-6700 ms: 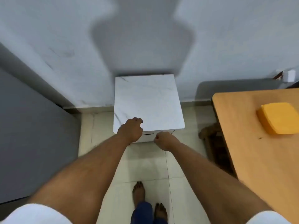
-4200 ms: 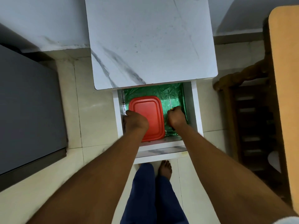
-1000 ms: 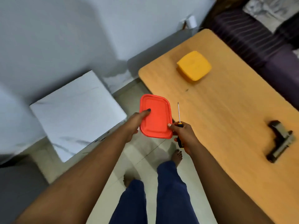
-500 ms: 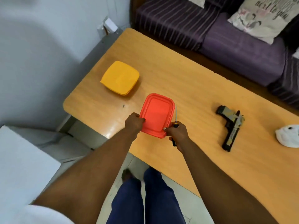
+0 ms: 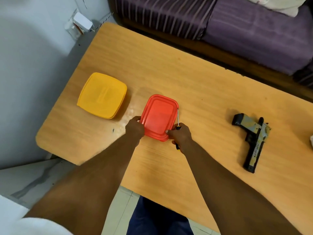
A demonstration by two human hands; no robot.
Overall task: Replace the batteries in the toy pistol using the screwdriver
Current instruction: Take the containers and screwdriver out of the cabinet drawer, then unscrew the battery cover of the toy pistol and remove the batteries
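Both my hands hold a red lidded plastic box [image 5: 159, 117] low over the wooden table [image 5: 186, 78]. My left hand [image 5: 134, 128] grips its near left corner. My right hand [image 5: 181, 135] grips the near right corner and also holds a screwdriver [image 5: 177, 118], its thin shaft pointing away along the box's right side. The toy pistol [image 5: 252, 139], black and tan, lies flat on the table well to the right of my hands, barrel toward me.
A yellow lidded box [image 5: 102, 95] rests on the table left of the red one. A purple striped sofa [image 5: 237, 26] runs along the table's far side. A white object [image 5: 311, 141] shows at the right edge. The wall and a white cabinet top [image 5: 22, 182] lie left.
I took the red box and screwdriver from the cabinet drawer, turned right and carried them over the table. In the last half second they came lower, beside the yellow box.
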